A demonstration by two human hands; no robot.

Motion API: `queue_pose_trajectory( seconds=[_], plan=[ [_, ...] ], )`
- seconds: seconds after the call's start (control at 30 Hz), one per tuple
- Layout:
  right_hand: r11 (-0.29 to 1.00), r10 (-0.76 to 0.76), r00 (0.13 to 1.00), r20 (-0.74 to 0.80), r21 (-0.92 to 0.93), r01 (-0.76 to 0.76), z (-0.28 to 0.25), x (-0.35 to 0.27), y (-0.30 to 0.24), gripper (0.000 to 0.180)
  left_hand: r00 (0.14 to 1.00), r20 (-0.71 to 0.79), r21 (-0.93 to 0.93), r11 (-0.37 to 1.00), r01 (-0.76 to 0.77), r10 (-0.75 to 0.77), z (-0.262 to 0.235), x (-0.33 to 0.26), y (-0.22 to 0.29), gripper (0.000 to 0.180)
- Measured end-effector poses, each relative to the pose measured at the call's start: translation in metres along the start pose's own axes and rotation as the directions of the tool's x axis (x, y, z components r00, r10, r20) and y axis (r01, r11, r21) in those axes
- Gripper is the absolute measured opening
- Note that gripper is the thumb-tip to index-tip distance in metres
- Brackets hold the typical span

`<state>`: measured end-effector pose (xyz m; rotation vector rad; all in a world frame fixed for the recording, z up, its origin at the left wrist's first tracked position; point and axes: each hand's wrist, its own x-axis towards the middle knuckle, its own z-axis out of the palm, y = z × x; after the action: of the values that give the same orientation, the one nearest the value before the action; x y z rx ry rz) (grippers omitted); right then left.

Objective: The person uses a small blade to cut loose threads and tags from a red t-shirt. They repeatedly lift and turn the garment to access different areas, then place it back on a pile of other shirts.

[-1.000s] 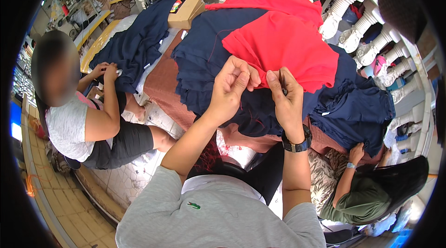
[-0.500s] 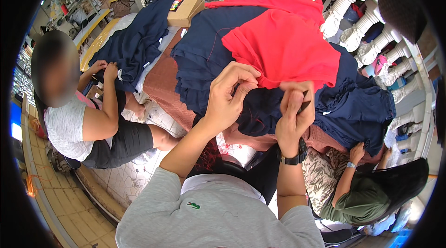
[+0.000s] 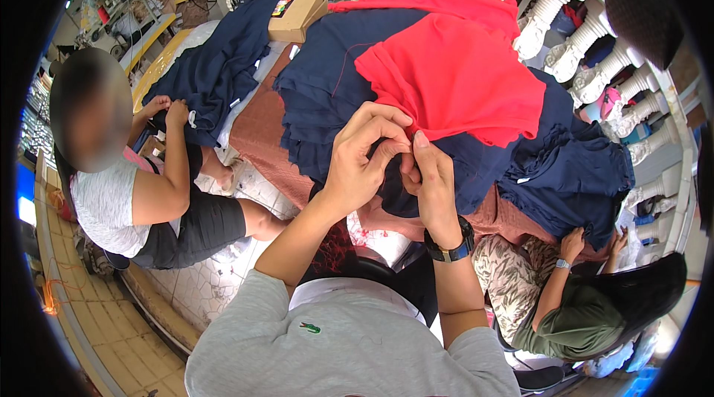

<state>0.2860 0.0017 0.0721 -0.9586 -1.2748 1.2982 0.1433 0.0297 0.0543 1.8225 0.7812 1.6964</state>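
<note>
A red garment [image 3: 454,77] lies over a pile of navy garments [image 3: 316,84] in front of me. Its near edge comes down to my fingertips. My left hand [image 3: 364,159] is closed in a pinch on that edge. Beside it, my right hand [image 3: 433,177], with a black watch on its wrist, is also pinched closed, its fingertips almost meeting the left ones. What the right fingers hold is hidden between them. A loose red thread [image 3: 342,77] curls over the navy pile.
At left a person works on a navy garment [image 3: 216,69]; at right another handles navy cloth [image 3: 565,174]. A cardboard box [image 3: 297,17] stands behind the pile. White balusters [image 3: 547,14] line the far and right sides. Brown cloth [image 3: 260,136] hangs below the pile.
My right hand has moved left, in beside my left hand at the red edge. The small dark pointed tool that showed in it no longer shows. My left hand has barely shifted.
</note>
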Motion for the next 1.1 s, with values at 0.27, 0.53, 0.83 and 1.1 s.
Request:
queue_pose_trajectory(
  seconds=[0.27, 0.53, 0.83, 1.1],
  plan=[
    [0.937, -0.308, 0.945, -0.112, -0.21, 0.28, -0.034, -0.024, -0.012, 0.04, 0.952, 0.299, 0.318, 0.947, -0.038, -0.062, -0.045, -0.009, 0.027, 0.016],
    [0.553, -0.607, 0.795, -0.001, -0.719, 0.421, -0.008, 0.014, -0.008, 0.025, 0.936, 0.237, 0.471, 0.811, -0.346, 0.262, -0.025, 0.065, 0.006, 0.024],
    [0.577, -0.624, 0.781, 0.009, -0.668, 0.469, -0.017, 0.001, 0.015, 0.024, 0.978, 0.174, 0.256, 0.954, -0.156, 0.113, -0.036, 0.028, -0.002, 0.013],
    [0.994, 0.031, 0.997, 0.065, -0.111, -0.024, 0.005, -0.01, -0.012, 0.027, 0.981, -0.025, -0.192, 0.964, 0.185, -0.193, -0.023, -0.009, -0.017, 0.007]
  ],
)
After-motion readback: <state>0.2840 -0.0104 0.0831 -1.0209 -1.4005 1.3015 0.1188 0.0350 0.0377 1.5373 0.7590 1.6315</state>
